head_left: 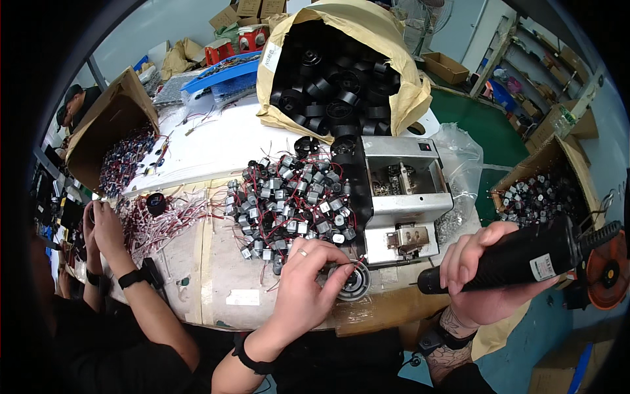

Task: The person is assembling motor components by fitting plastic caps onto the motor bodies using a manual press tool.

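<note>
Fingers of the left hand (303, 284) pinch down on a round black fan wheel (355, 281) that lies flat on the tabletop (216, 276) at its near edge, thumb and forefinger closed over the hub where a small motor with red wire seems to sit. Just beyond those fingers spreads a heap of small grey motors (289, 200) trailing red and black leads; to their right stands a grey metal press fixture (401, 197). Farther off, past the heap, an open paper sack (341, 72) brims with more black wheels.

The right hand (482, 276) is clenched around the black barrel of a powered screwdriver (525, 257), held level, tip pointing toward the left fingers but apart from the wheel.

The wheel looks like light, stiff moulded plastic with thin vanes that could crack if squeezed; the rim or hub seems the safer place to hold. The leads are soft and snag easily.

At the far left, another person's hands (98, 226) work beside a pile of red wires (161, 223).
</note>
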A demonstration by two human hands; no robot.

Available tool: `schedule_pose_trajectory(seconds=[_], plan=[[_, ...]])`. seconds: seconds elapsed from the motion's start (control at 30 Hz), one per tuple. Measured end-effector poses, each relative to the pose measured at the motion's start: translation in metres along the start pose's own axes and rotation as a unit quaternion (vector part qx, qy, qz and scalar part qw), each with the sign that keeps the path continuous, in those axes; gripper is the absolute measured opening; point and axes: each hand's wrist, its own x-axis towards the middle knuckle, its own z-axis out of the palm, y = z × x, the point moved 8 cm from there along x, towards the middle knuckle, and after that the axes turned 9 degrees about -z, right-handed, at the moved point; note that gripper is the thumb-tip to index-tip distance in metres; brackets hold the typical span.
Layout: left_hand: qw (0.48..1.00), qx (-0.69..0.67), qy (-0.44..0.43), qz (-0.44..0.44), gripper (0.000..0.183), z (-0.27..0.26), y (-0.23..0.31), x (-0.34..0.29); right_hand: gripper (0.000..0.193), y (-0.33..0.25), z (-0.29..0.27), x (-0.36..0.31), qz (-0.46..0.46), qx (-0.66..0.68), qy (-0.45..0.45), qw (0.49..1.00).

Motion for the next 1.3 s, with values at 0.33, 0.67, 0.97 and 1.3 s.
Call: schedule_pose_trajectory(seconds=[0.33, 0.67, 0.97, 1.3], plan=[[0.999, -0.029, 0.010, -0.034, 0.013, 0.008, -0.003, -0.009, 0.104, 0.021, -0.007, 0.014, -0.027, -0.025, 0.003, 0.999], [0.998, 0.020, 0.053, -0.006, 0.017, 0.006, -0.007, -0.006, 0.099, 0.031, -0.011, 0.003, 0.014, -0.066, -0.019, 0.998], [0.999, 0.001, -0.027, -0.022, 0.016, 0.012, -0.008, -0.002, 0.097, 0.016, 0.019, -0.003, 0.026, -0.021, -0.073, 0.997], [0.998, -0.039, -0.055, -0.005, 0.010, -0.002, -0.004, -0.001, 0.116, 0.020, 0.016, -0.013, 0.072, 0.059, -0.002, 0.996]])
